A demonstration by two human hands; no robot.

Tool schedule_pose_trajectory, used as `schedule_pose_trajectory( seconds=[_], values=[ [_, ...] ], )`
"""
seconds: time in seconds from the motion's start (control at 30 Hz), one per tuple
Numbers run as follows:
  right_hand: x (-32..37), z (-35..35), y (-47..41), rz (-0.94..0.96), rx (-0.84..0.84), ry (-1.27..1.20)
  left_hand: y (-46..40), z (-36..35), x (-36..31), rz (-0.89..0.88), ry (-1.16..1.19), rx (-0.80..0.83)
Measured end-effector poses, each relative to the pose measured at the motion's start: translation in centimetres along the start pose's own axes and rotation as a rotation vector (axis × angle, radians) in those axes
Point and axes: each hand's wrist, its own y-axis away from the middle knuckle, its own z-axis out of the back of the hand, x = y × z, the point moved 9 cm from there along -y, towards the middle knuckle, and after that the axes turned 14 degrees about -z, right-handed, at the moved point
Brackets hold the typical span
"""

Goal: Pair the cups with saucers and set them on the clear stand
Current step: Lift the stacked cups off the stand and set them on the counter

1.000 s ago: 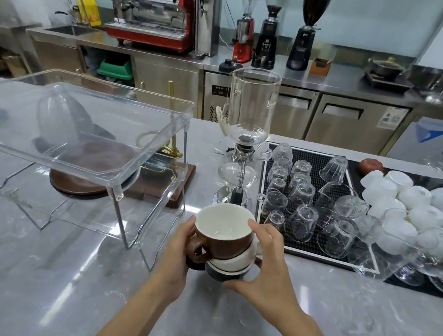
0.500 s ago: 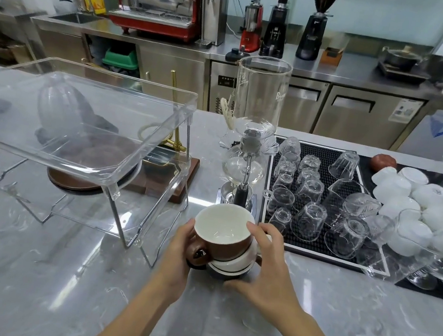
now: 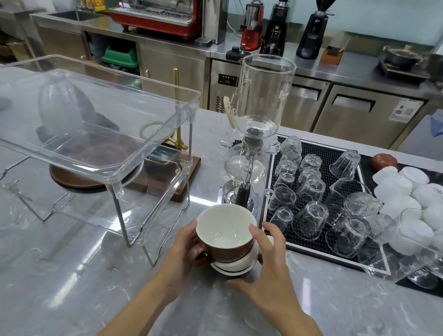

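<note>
A brown cup (image 3: 222, 230) with a white inside sits on top of a stack of cups (image 3: 238, 261) just in front of me on the grey marble counter. My left hand (image 3: 182, 251) grips the stack from the left, beside the brown handle. My right hand (image 3: 272, 264) curls round the stack's right side, fingers at the top cup's rim. The clear stand (image 3: 77, 123) is to the left, its top shelf bare. Brown saucers (image 3: 80, 178) lie stacked under it.
A glass siphon brewer (image 3: 254, 132) stands right behind the cup stack. A black mat (image 3: 329, 152) with several upturned glasses lies to the right, white cups (image 3: 422, 203) beyond it. A wooden base with a brass rod (image 3: 174, 132) sits behind the stand.
The view has shifted slightly and the scene sits higher in frame. Both hands stay round the cup stack in the same spot on the counter.
</note>
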Motion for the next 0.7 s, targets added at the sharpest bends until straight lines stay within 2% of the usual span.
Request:
schedule_pose_trajectory(
  seconds=[0.23, 0.4, 0.57, 0.7],
  values=[
    [0.9, 0.3, 0.6, -0.006, -0.012, 0.078, 0.2, 0.2, -0.1, -0.021, -0.06, 0.044],
    [0.9, 0.4, 1.7, -0.027, -0.003, 0.116, 0.8, 1.6, -0.7, -0.095, -0.136, 0.007],
    [1.5, 1.5, 3.5, -0.053, -0.08, 0.117, 3.4, 4.6, -1.3, -0.266, -0.446, -0.027],
    [3.9, 2.2, 5.1, 0.024, -0.167, 0.209, 6.5, 5.2, -2.4, -0.462, -0.806, 0.049]
  ],
)
